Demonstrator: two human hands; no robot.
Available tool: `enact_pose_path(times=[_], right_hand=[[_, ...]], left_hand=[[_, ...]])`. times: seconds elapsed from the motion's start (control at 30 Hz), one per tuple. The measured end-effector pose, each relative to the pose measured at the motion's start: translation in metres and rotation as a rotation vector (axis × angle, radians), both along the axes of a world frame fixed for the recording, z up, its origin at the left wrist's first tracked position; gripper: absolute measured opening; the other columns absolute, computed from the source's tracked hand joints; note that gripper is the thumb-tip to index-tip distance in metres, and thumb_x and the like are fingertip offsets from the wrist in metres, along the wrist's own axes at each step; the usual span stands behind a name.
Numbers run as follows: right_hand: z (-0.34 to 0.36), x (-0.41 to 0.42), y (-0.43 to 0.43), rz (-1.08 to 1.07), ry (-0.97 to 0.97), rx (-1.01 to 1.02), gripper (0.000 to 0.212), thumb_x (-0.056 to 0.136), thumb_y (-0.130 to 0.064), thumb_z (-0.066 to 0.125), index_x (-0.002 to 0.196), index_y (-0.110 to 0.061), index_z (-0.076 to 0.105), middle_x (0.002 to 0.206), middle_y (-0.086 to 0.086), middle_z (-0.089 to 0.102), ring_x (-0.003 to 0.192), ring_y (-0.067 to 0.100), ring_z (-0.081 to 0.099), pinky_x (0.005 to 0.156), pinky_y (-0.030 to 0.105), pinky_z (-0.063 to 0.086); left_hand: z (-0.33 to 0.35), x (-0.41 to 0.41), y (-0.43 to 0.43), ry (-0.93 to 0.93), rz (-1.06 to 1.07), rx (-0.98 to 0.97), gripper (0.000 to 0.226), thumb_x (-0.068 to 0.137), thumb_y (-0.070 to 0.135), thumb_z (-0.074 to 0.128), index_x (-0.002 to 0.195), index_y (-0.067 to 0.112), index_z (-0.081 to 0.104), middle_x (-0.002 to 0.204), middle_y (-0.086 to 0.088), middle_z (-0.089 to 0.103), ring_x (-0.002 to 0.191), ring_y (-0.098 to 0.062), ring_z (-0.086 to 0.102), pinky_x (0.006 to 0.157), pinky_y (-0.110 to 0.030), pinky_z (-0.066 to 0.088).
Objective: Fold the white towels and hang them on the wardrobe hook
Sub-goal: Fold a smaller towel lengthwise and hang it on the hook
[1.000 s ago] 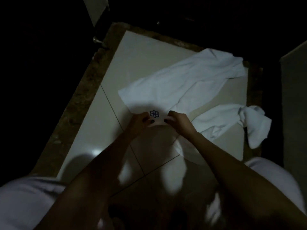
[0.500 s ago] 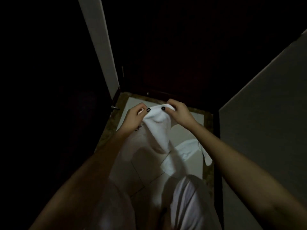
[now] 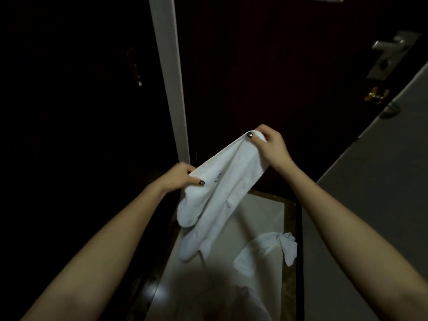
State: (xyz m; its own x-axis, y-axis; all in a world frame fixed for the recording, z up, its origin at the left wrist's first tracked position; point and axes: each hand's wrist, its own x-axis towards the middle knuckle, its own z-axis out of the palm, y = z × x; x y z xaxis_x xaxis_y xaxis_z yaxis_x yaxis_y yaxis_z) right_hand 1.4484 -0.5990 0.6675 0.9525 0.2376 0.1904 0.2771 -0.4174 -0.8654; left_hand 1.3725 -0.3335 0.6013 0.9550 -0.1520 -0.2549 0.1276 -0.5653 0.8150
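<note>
I hold a white towel (image 3: 222, 186) up in the air by its top edge, stretched on a slant. My left hand (image 3: 180, 177) pinches the lower left corner, and my right hand (image 3: 269, 147) pinches the higher right corner. The rest of the cloth hangs down in loose folds toward the floor. A second white towel (image 3: 266, 253) lies crumpled on the pale floor tiles (image 3: 261, 212) below, to the right. No hook is visible in the dark.
A white vertical frame post (image 3: 169, 77) rises just behind my left hand. Dark wardrobe doors fill the left, with a faint handle (image 3: 134, 66). A dark door with a metal lever handle (image 3: 386, 54) stands at upper right. A grey wall (image 3: 370, 193) runs along the right.
I have lifted the towel off the floor and stood up. My hands have moved apart, the right one higher, so the top edge is now stretched out.
</note>
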Motion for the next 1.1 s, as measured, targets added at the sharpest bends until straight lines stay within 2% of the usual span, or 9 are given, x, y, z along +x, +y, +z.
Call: enact_pose_path(times=[0.13, 0.27, 0.37, 0.53, 0.73, 0.87, 0.93, 1.0, 1.1], right_hand=[[0.046, -0.006, -0.017, -0.143, -0.073, 0.092, 0.014, 0.092, -0.015, 0.06, 0.079, -0.016, 0.058, 0.073, -0.007, 0.055, 0.068, 0.004, 0.051, 0.062, 0.02, 0.042], [0.047, -0.027, -0.042, -0.157, -0.063, -0.014, 0.02, 0.092, -0.026, 0.059, 0.086, -0.007, 0.061, 0.077, -0.001, 0.06, 0.068, 0.01, 0.055, 0.059, 0.023, 0.044], [0.034, -0.044, -0.06, -0.188, -0.032, -0.045, 0.022, 0.092, -0.027, 0.06, 0.086, -0.006, 0.062, 0.079, 0.004, 0.061, 0.072, 0.014, 0.056, 0.061, 0.027, 0.043], [0.026, -0.078, -0.076, -0.205, 0.025, -0.025, 0.023, 0.093, -0.028, 0.057, 0.085, -0.007, 0.064, 0.082, 0.008, 0.065, 0.074, 0.017, 0.058, 0.063, 0.028, 0.044], [0.026, -0.123, -0.083, -0.084, -0.004, -0.148, 0.025, 0.094, -0.028, 0.055, 0.076, -0.013, 0.065, 0.071, 0.005, 0.065, 0.068, 0.019, 0.061, 0.062, 0.036, 0.047], [0.04, -0.174, -0.05, 0.146, 0.044, -0.024, 0.023, 0.093, -0.017, 0.057, 0.074, -0.005, 0.063, 0.057, -0.002, 0.056, 0.052, 0.007, 0.046, 0.053, 0.029, 0.037], [0.059, -0.204, -0.032, 0.298, 0.113, 0.096, 0.012, 0.093, -0.008, 0.058, 0.089, -0.014, 0.068, 0.048, -0.01, 0.048, 0.044, 0.001, 0.039, 0.049, 0.02, 0.035], [0.081, -0.233, -0.016, 0.473, 0.2, 0.177, 0.031, 0.093, -0.005, 0.058, 0.116, -0.026, 0.064, 0.047, -0.005, 0.043, 0.042, 0.005, 0.036, 0.045, 0.016, 0.034], [0.105, -0.27, 0.008, 0.639, 0.261, 0.239, 0.037, 0.092, -0.004, 0.058, 0.12, -0.028, 0.066, 0.06, 0.009, 0.048, 0.056, 0.018, 0.044, 0.054, 0.024, 0.043]], left_hand=[[0.027, -0.025, 0.017, -0.017, 0.051, 0.047, 0.023, 0.083, 0.017, 0.072, 0.085, -0.005, 0.068, 0.079, -0.006, 0.064, 0.072, -0.012, 0.057, 0.068, -0.028, 0.043], [0.049, -0.053, 0.015, -0.154, 0.086, 0.152, 0.018, 0.09, 0.019, 0.063, 0.077, 0.009, 0.059, 0.073, 0.001, 0.055, 0.068, -0.011, 0.05, 0.062, -0.027, 0.036], [0.053, -0.077, 0.011, -0.272, 0.193, 0.168, 0.028, 0.095, 0.026, 0.055, 0.068, 0.023, 0.049, 0.066, 0.008, 0.049, 0.063, -0.007, 0.046, 0.061, -0.029, 0.035], [0.064, -0.121, -0.01, -0.358, 0.303, 0.361, 0.025, 0.096, 0.037, 0.047, 0.077, 0.022, 0.051, 0.073, 0.003, 0.06, 0.073, -0.018, 0.058, 0.067, -0.037, 0.045], [0.1, -0.183, -0.055, -0.45, 0.557, -0.021, 0.03, 0.091, 0.029, 0.059, 0.066, 0.011, 0.059, 0.063, 0.002, 0.053, 0.059, -0.009, 0.046, 0.057, -0.027, 0.035], [0.121, -0.231, -0.072, -0.424, 0.656, -0.263, 0.033, 0.095, 0.023, 0.055, 0.08, -0.006, 0.061, 0.068, -0.007, 0.052, 0.064, -0.016, 0.047, 0.056, -0.027, 0.036], [0.132, -0.257, -0.078, -0.415, 0.65, -0.329, 0.022, 0.095, 0.02, 0.055, 0.087, 0.004, 0.068, 0.073, -0.001, 0.063, 0.067, -0.011, 0.057, 0.057, -0.023, 0.043], [0.141, -0.282, -0.076, -0.429, 0.673, -0.411, 0.016, 0.093, 0.012, 0.057, 0.106, 0.012, 0.066, 0.088, -0.002, 0.071, 0.077, -0.013, 0.066, 0.063, -0.023, 0.05], [0.153, -0.318, -0.066, -0.475, 0.726, -0.549, 0.03, 0.086, 0.003, 0.064, 0.112, 0.018, 0.057, 0.096, -0.008, 0.07, 0.081, -0.02, 0.068, 0.066, -0.029, 0.054]])
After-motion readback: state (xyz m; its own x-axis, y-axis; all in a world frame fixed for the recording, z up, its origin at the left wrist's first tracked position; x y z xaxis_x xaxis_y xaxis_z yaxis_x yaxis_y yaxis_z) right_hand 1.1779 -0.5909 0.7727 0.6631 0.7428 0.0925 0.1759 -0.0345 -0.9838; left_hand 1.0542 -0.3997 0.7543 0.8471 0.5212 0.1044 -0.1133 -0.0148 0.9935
